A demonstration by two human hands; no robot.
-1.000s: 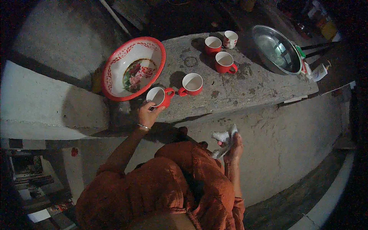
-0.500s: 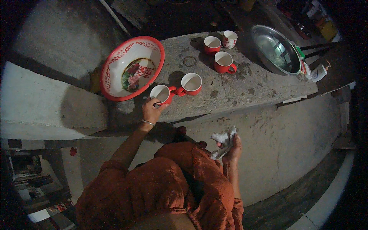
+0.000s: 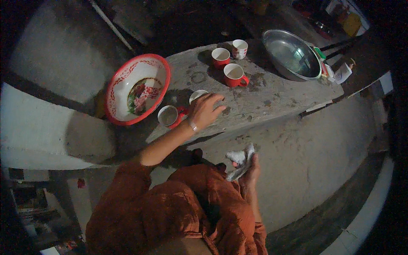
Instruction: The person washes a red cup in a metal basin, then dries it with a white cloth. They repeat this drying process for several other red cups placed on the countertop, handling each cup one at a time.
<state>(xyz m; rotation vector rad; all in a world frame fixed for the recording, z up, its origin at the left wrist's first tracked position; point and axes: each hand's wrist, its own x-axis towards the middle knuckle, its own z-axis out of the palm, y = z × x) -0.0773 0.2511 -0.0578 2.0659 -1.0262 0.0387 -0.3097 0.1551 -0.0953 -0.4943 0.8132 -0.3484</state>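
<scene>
My left hand point(image 3: 207, 109) is over the front of the slab with its fingers apart, holding nothing. Partly behind it stands a red mug point(image 3: 196, 95) with a white inside, mostly hidden by the hand; whether they touch I cannot tell. Just left of my wrist is another red mug point(image 3: 168, 115), upright, its handle turned right. A crumpled whitish cloth point(image 3: 241, 158) is gripped in my right hand point(image 3: 251, 171), low in front of the slab. Farther back are two red mugs, one nearer point(image 3: 234, 76) and one behind it point(image 3: 220, 58), beside a white patterned mug point(image 3: 240, 49).
A red-rimmed enamel basin point(image 3: 114, 87) with a floral pattern leans at the slab's left end. At the right end sits a shiny metal basin point(image 3: 293, 53), with a green-topped item point(image 3: 319, 53) and a white bottle point(image 3: 341, 73) beside it. The concrete slab point(image 3: 272, 95) carries the mugs.
My left hand has let go of the leftmost mug and moved right, over the neighbouring one. My right hand still holds the cloth. The view has shifted slightly.
</scene>
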